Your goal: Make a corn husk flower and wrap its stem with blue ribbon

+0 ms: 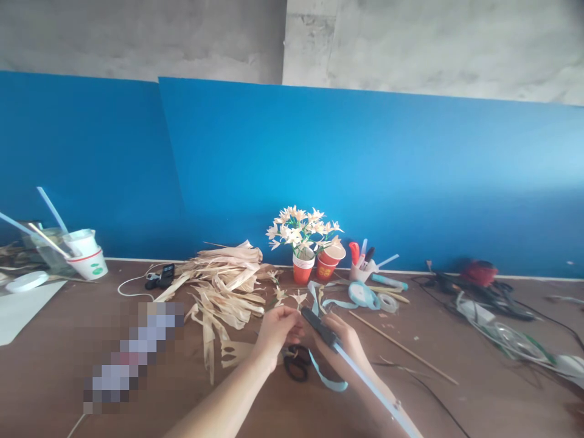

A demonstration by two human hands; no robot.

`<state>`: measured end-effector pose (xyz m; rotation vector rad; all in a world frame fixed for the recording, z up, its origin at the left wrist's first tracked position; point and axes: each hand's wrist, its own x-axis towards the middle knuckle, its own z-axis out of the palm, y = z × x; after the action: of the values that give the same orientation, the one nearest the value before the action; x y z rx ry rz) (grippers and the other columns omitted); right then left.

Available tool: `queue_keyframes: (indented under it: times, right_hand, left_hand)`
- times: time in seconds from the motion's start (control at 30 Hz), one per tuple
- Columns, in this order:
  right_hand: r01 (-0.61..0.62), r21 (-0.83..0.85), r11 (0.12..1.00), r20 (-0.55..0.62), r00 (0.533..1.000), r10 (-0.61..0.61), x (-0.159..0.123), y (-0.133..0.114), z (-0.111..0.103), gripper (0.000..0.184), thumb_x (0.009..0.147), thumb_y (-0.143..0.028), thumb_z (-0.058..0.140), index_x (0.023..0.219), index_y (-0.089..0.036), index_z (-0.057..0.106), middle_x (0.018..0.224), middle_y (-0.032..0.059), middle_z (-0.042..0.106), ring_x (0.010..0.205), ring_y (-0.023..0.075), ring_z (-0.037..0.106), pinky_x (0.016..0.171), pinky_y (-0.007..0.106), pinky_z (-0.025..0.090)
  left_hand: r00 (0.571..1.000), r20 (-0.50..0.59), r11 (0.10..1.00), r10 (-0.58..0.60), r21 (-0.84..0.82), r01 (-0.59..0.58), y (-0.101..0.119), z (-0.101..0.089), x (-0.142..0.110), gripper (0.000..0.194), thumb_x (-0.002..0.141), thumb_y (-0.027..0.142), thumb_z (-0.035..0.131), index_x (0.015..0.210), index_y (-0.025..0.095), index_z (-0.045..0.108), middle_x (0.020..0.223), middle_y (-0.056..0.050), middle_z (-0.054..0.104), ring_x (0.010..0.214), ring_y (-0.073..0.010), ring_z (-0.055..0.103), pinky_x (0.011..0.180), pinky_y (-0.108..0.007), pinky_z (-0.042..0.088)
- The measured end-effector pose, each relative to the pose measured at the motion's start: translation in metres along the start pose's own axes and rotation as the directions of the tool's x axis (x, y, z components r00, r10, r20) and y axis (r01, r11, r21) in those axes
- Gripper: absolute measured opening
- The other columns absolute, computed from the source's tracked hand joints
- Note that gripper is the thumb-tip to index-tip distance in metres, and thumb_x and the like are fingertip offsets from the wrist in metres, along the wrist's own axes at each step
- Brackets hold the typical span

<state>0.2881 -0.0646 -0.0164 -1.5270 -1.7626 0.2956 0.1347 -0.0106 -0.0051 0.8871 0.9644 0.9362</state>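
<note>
My left hand (279, 328) is closed in a pinch near the middle of the brown table (456, 401); what it pinches is too small to make out. My right hand (343, 342) grips a dark tool with a long pale blue stick (365, 377) running back toward me; its dark tip points at my left fingers. Black-handled scissors (296, 362) and a light blue ribbon strip (326, 378) lie under my hands. A pile of dried tan husk strips (225, 286) spreads just beyond my left hand.
Two red paper cups (314, 264) with pale paper flowers stand against the blue wall. A ribbon roll (360, 294), tape roll (387, 302), pen holder (362, 267), thin wooden stick (401, 347), white cups (86, 255) at left, cables and red tool (479, 286) at right.
</note>
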Motion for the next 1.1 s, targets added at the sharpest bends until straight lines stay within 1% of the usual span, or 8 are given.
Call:
queue_keyframes:
  times: [0.53, 0.73, 0.8, 0.87, 0.93, 0.97, 1.03, 1.1]
  right_hand:
    - [-0.004, -0.017, 1.000, 0.020, 1.000, 0.005, -0.001, 0.000, -0.003, 0.014, 0.077, -0.023, 0.050, 0.064, -0.020, 0.048, 0.069, 0.0003, 0.052, 0.062, 0.0146, 0.053, 0.057, 0.023, 0.041]
    - [-0.077, -0.061, 0.995, 0.038, 0.996, 0.079, -0.003, -0.004, -0.009, 0.017, 0.076, -0.027, 0.053, 0.062, -0.019, 0.051, 0.063, 0.0001, 0.054, 0.058, 0.0148, 0.051, 0.054, 0.024, 0.038]
    - [-0.081, -0.029, 0.996, 0.114, 0.990, 0.084, -0.004, -0.013, -0.015, 0.018, 0.076, -0.029, 0.054, 0.062, -0.018, 0.052, 0.058, -0.0016, 0.053, 0.055, 0.0136, 0.049, 0.052, 0.023, 0.036]
    - [-0.071, 0.042, 0.997, 0.180, 0.982, 0.062, -0.004, -0.020, -0.024, 0.017, 0.076, -0.031, 0.055, 0.065, -0.018, 0.055, 0.055, -0.0027, 0.053, 0.053, 0.0125, 0.047, 0.050, 0.021, 0.035]
    - [-0.093, 0.058, 0.994, 0.140, 0.987, 0.084, -0.001, -0.021, -0.035, 0.016, 0.077, -0.032, 0.055, 0.071, -0.018, 0.059, 0.056, -0.0021, 0.056, 0.053, 0.0129, 0.048, 0.050, 0.021, 0.035]
    - [-0.121, 0.030, 0.992, 0.084, 0.989, 0.118, 0.000, -0.019, -0.041, 0.016, 0.076, -0.033, 0.055, 0.074, -0.018, 0.061, 0.058, -0.0012, 0.058, 0.054, 0.0139, 0.050, 0.050, 0.022, 0.035]
    - [-0.184, -0.071, 0.980, -0.042, 0.982, 0.182, 0.001, -0.010, -0.053, 0.014, 0.072, -0.031, 0.058, 0.079, -0.021, 0.065, 0.062, 0.0008, 0.063, 0.058, 0.0173, 0.055, 0.051, 0.024, 0.036]
    - [-0.202, -0.121, 0.972, -0.071, 0.978, 0.194, -0.003, -0.001, -0.064, 0.010, 0.067, -0.029, 0.062, 0.075, -0.025, 0.067, 0.061, 0.0011, 0.065, 0.058, 0.0192, 0.057, 0.052, 0.025, 0.037]
  left_hand:
    - [0.998, 0.000, 0.997, 0.070, 0.025, -0.070, 0.002, 0.000, -0.002, 0.020, 0.064, 0.030, 0.072, 0.069, 0.014, 0.062, 0.058, -0.001, 0.064, 0.049, -0.0106, 0.060, 0.041, -0.018, 0.044]
    - [0.983, -0.018, 0.958, 0.185, 0.227, -0.176, -0.001, -0.006, 0.001, 0.014, 0.071, 0.032, 0.063, 0.071, 0.018, 0.062, 0.062, -0.001, 0.065, 0.056, -0.0152, 0.062, 0.045, -0.021, 0.044]
    - [0.952, -0.011, 0.856, 0.305, 0.442, -0.269, -0.003, -0.011, 0.004, 0.012, 0.075, 0.029, 0.057, 0.069, 0.019, 0.062, 0.061, -0.001, 0.064, 0.058, -0.0165, 0.062, 0.050, -0.023, 0.043]
    - [0.886, 0.098, 0.644, 0.453, 0.651, -0.401, -0.005, -0.017, 0.005, 0.014, 0.076, 0.022, 0.052, 0.067, 0.020, 0.062, 0.063, -0.001, 0.064, 0.063, -0.0169, 0.060, 0.059, -0.025, 0.043]
    - [0.817, 0.276, 0.446, 0.507, 0.727, -0.523, -0.006, -0.020, 0.005, 0.017, 0.077, 0.018, 0.051, 0.066, 0.020, 0.063, 0.068, -0.002, 0.065, 0.067, -0.0171, 0.059, 0.065, -0.026, 0.041]
    - [0.792, 0.341, 0.402, 0.505, 0.720, -0.566, -0.007, -0.021, 0.005, 0.017, 0.077, 0.018, 0.051, 0.066, 0.021, 0.064, 0.070, -0.003, 0.065, 0.068, -0.0173, 0.059, 0.066, -0.026, 0.041]
    - [0.785, 0.368, 0.448, 0.499, 0.665, -0.597, -0.007, -0.021, 0.006, 0.016, 0.079, 0.022, 0.052, 0.070, 0.021, 0.066, 0.072, -0.004, 0.066, 0.070, -0.0177, 0.060, 0.067, -0.026, 0.042]
    - [0.842, 0.233, 0.635, 0.487, 0.568, -0.524, -0.006, -0.020, 0.009, 0.016, 0.080, 0.028, 0.054, 0.075, 0.020, 0.066, 0.072, -0.004, 0.067, 0.070, -0.0184, 0.063, 0.064, -0.026, 0.045]
